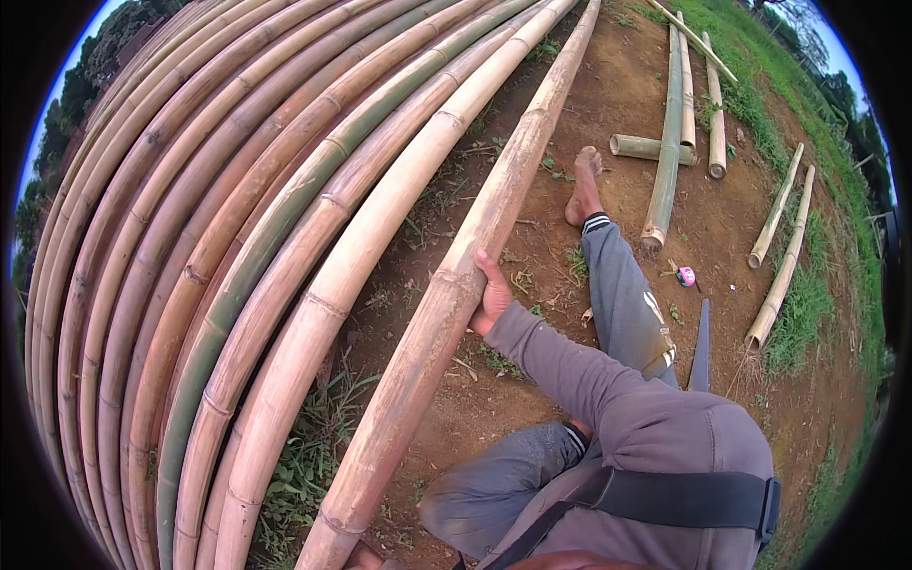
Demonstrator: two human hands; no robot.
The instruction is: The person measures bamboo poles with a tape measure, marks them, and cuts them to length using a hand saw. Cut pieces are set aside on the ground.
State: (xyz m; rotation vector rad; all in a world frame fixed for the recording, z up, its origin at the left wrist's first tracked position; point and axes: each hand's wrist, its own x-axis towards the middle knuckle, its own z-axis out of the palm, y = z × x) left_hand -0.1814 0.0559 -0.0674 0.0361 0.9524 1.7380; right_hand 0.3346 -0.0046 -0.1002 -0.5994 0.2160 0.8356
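Observation:
A long, pale brown bamboo pole (427,351) slants across the middle of the head view, from the bottom edge up to the far side. My right hand (492,296) is closed on its right side, thumb on top and fingers out of sight underneath. At the bottom edge only a bit of my left hand (364,557) shows, close against the near part of the same pole; its fingers are hidden. To the right of my legs a saw's grey blade (700,351) points away from me, its handle not visible. A small pink tape measure (686,276) lies beyond it.
Many long bamboo poles (313,304) lie side by side on the left, one of them green. Shorter bamboo pieces (673,142) are on the brown soil at far right, some crossing. My bare foot (582,190) rests near them. Grass (803,313) borders the right.

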